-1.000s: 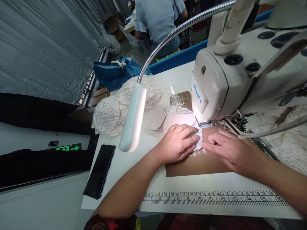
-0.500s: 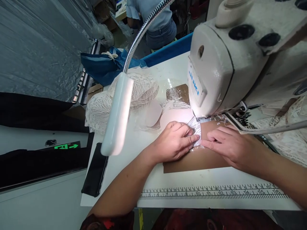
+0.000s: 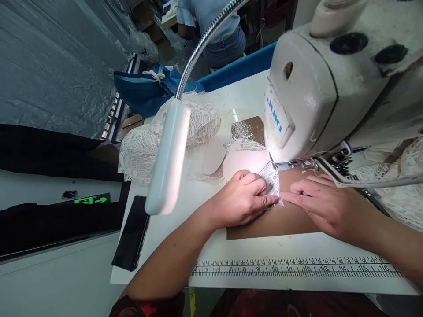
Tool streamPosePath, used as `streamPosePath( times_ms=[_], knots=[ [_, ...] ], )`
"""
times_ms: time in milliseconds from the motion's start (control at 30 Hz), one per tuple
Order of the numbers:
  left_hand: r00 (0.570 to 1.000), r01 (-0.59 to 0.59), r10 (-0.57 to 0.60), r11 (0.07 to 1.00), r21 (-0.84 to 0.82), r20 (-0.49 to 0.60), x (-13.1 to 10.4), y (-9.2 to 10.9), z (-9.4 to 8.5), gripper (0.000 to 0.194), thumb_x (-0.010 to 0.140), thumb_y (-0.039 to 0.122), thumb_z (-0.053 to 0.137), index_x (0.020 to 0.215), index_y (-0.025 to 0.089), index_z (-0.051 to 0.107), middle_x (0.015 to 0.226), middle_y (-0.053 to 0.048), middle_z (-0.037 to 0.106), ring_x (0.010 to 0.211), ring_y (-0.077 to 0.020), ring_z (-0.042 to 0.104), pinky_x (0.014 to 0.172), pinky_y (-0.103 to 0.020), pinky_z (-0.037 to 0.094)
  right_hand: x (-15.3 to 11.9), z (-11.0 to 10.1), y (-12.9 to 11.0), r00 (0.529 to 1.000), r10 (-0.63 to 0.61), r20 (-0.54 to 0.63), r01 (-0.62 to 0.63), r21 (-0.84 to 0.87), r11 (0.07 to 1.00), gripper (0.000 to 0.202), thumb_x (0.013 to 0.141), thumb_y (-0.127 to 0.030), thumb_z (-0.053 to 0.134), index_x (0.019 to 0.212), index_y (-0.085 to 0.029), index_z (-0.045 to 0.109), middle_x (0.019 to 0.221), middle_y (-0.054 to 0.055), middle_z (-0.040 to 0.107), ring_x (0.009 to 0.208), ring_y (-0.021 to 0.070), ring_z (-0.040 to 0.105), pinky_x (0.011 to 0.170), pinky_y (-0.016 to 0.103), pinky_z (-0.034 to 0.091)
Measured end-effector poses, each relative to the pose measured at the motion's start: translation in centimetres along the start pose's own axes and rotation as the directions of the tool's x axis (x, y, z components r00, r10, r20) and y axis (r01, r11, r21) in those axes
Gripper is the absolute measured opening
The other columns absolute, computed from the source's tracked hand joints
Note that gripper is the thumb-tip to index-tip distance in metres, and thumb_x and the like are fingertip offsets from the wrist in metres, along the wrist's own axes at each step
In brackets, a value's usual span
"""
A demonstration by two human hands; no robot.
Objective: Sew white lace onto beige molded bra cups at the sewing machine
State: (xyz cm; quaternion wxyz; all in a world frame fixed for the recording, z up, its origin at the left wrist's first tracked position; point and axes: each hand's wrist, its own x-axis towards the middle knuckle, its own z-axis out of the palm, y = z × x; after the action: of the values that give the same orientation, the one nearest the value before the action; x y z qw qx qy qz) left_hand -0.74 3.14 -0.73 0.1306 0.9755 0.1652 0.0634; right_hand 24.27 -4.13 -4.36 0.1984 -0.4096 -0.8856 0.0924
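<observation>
A small piece of white lace (image 3: 272, 177) lies under the needle area of the sewing machine (image 3: 299, 101), its upper end beneath the machine head. My left hand (image 3: 243, 198) is closed with bent fingers, pressing the lace from the left, thumb tip near its lower corner. My right hand (image 3: 322, 202) has curled fingers and reaches from the right; its outstretched digit meets the lace's lower right edge. Its grip there is partly hidden. Beneath both hands is a flat brown sheet (image 3: 291, 218). Pale smooth cup-shaped pieces (image 3: 243, 163) touch the lace on its left.
A white lamp (image 3: 168, 158) on a bendable metal neck hangs left of my hands. Bundled lace (image 3: 139, 149) lies behind it, and more lace (image 3: 405, 193) at the right. A black phone-like object (image 3: 130, 235) and a printed ruler (image 3: 291, 268) are nearer me. A person (image 3: 221, 35) sits beyond the table.
The view has shifted slightly, so the machine and lamp sit farther right. The lace's lower corner shows a little more between my fingertips. Both hands keep nearly the same pose.
</observation>
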Motion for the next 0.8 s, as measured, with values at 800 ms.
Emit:
streamPosePath(
  times_ms=[800],
  knots=[
    [0.991, 0.132, -0.126, 0.975, 0.181, -0.045, 1.4, -0.1, 0.5, 0.04, 0.1, 0.028, 0.039, 0.131, 0.012, 0.056, 0.136, -0.015, 0.057, 0.098, -0.0238, 0.054, 0.074, -0.036, 0.042, 1.0, 0.7, -1.5, 0.997, 0.075, -0.021, -0.077, -0.126, 0.989, 0.043, 0.076, 0.001, 0.044, 0.107, -0.02, 0.064, 0.077, 0.003, 0.063, 0.075, 0.0189, 0.054, 0.068, 0.032, 0.034]
  ],
)
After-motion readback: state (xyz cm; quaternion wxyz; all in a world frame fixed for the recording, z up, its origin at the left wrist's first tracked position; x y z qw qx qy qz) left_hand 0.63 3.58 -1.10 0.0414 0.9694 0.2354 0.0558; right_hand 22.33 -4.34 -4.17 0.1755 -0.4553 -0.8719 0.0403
